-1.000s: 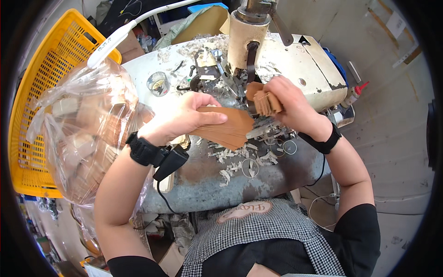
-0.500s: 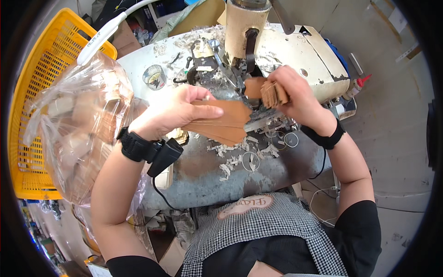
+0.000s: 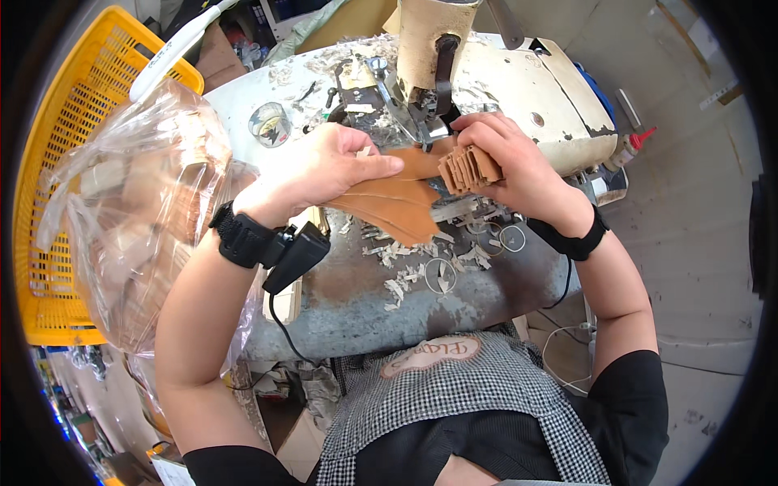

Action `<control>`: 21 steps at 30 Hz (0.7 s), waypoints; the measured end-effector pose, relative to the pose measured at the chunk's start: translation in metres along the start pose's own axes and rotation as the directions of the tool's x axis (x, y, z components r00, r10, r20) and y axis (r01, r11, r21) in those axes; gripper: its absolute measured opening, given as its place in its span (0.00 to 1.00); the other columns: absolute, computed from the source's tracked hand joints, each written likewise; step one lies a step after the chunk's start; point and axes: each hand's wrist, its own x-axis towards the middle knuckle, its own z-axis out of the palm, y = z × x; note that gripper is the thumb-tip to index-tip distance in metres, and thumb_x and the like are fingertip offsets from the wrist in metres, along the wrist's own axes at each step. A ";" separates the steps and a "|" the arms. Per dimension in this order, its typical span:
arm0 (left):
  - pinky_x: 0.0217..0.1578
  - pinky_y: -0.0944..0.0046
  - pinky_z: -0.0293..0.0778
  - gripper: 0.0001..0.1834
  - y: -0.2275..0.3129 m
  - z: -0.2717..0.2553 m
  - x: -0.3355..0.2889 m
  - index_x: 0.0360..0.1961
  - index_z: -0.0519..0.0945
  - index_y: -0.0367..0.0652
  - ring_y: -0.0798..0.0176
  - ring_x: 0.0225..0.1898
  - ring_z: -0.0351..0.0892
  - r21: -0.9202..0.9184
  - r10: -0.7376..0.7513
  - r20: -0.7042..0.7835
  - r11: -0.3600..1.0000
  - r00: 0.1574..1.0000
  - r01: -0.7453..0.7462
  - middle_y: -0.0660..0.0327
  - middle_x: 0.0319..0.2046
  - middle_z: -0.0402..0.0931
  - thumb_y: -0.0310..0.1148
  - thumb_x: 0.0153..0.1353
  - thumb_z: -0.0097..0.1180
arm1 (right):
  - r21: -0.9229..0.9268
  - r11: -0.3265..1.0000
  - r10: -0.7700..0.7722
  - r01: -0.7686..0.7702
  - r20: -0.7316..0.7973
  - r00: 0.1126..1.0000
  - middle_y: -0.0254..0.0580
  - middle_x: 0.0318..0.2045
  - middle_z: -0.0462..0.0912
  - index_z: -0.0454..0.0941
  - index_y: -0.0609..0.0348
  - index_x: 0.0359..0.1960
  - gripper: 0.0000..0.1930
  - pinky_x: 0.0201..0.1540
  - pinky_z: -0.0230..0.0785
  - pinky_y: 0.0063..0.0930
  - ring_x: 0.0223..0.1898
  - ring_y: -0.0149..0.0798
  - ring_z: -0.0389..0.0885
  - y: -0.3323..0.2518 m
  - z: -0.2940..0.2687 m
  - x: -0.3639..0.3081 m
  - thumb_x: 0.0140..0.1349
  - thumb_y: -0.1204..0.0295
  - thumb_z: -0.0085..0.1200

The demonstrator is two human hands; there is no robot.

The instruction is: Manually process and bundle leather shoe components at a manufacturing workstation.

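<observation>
My left hand [image 3: 320, 166] is closed on fanned-out brown leather pieces [image 3: 393, 212], thumb on top. One piece [image 3: 413, 164] reaches from beside my left thumb toward the foot of a cream-coloured leather-working machine [image 3: 429, 53]. Close by on the right, my right hand [image 3: 519, 166] grips a bundle of small brown leather pieces [image 3: 468, 168], their layered edges facing left. Its fingertips are close to the machine's foot and partly hidden behind the bundle.
Pale scraps [image 3: 401, 283] and thin rings [image 3: 512, 237] litter the worn metal table [image 3: 373, 312]. A clear plastic bag [image 3: 146, 235] of pieces bulges at left, against a yellow basket [image 3: 61, 170]. A glass [image 3: 269, 125] stands behind my left hand; a red-tipped bottle [image 3: 626, 152] is far right.
My left hand has moved slightly up toward the machine, and its leather pieces are spread wider. The bundle in my right hand has turned and shifted a little to the left.
</observation>
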 end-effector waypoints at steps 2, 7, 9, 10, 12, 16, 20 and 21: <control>0.25 0.76 0.69 0.13 -0.004 0.000 -0.004 0.30 0.80 0.41 0.81 0.24 0.74 -0.031 -0.001 0.016 1.000 1.000 0.001 0.71 0.24 0.79 0.40 0.64 0.63 | -0.078 0.997 -0.028 0.027 -0.005 1.000 0.43 0.44 0.76 0.70 0.54 0.45 0.29 0.53 0.66 0.40 0.48 0.52 0.73 0.002 0.001 0.000 0.38 0.81 0.68; 0.24 0.77 0.69 0.11 -0.010 -0.003 -0.014 0.31 0.79 0.41 0.81 0.23 0.74 -0.363 0.135 0.157 0.929 0.978 -0.070 0.71 0.24 0.79 0.37 0.63 0.64 | -0.069 0.998 -0.002 -0.002 -0.054 0.999 0.43 0.41 0.76 0.70 0.55 0.45 0.30 0.49 0.68 0.39 0.45 0.52 0.75 0.007 -0.009 -0.008 0.37 0.83 0.68; 0.24 0.76 0.69 0.11 -0.013 -0.006 -0.010 0.30 0.79 0.41 0.81 0.23 0.74 -0.352 0.100 0.164 0.935 0.981 -0.036 0.71 0.24 0.79 0.37 0.64 0.63 | 0.130 0.977 0.187 -0.171 -0.128 0.974 0.43 0.40 0.76 0.70 0.57 0.47 0.30 0.46 0.71 0.37 0.42 0.51 0.77 0.005 -0.009 -0.011 0.38 0.84 0.67; 0.23 0.76 0.69 0.11 -0.014 -0.007 -0.008 0.30 0.79 0.41 0.81 0.22 0.74 -0.342 0.063 0.166 0.940 0.984 -0.002 0.71 0.24 0.79 0.37 0.64 0.63 | 0.129 0.978 0.183 -0.167 -0.129 0.975 0.43 0.40 0.76 0.70 0.57 0.47 0.30 0.46 0.71 0.37 0.42 0.51 0.77 0.005 -0.010 -0.012 0.38 0.84 0.67; 0.22 0.76 0.67 0.12 -0.021 -0.005 0.002 0.29 0.79 0.41 0.81 0.22 0.73 -0.303 0.042 0.111 0.953 0.993 -0.007 0.71 0.23 0.78 0.38 0.64 0.63 | 0.130 0.984 0.141 -0.124 -0.131 0.981 0.44 0.40 0.77 0.71 0.58 0.47 0.30 0.45 0.72 0.35 0.41 0.49 0.78 0.007 -0.009 -0.013 0.39 0.84 0.67; 0.20 0.74 0.64 0.15 0.005 0.004 0.005 0.28 0.79 0.40 0.80 0.20 0.68 0.025 -0.037 -0.041 0.999 0.998 0.038 0.72 0.20 0.74 0.41 0.63 0.63 | 0.180 0.980 0.106 -0.089 -0.086 0.991 0.44 0.43 0.77 0.72 0.58 0.46 0.26 0.48 0.72 0.34 0.44 0.49 0.77 0.004 -0.006 -0.010 0.41 0.85 0.65; 0.20 0.73 0.63 0.15 0.003 0.008 0.009 0.31 0.80 0.39 0.79 0.21 0.69 0.127 0.043 -0.119 0.992 0.992 -0.028 0.70 0.22 0.76 0.41 0.62 0.64 | 0.093 0.995 0.037 -0.034 -0.040 0.999 0.44 0.45 0.76 0.71 0.57 0.45 0.26 0.51 0.70 0.39 0.48 0.53 0.75 -0.004 0.000 0.000 0.41 0.84 0.66; 0.20 0.73 0.63 0.15 0.000 0.006 0.006 0.31 0.80 0.39 0.79 0.21 0.69 0.128 0.045 -0.116 0.991 0.992 -0.030 0.70 0.22 0.76 0.41 0.62 0.64 | 0.012 0.999 0.032 -0.032 -0.018 0.999 0.45 0.44 0.77 0.71 0.57 0.45 0.27 0.51 0.69 0.41 0.48 0.54 0.75 -0.004 0.001 -0.001 0.41 0.84 0.66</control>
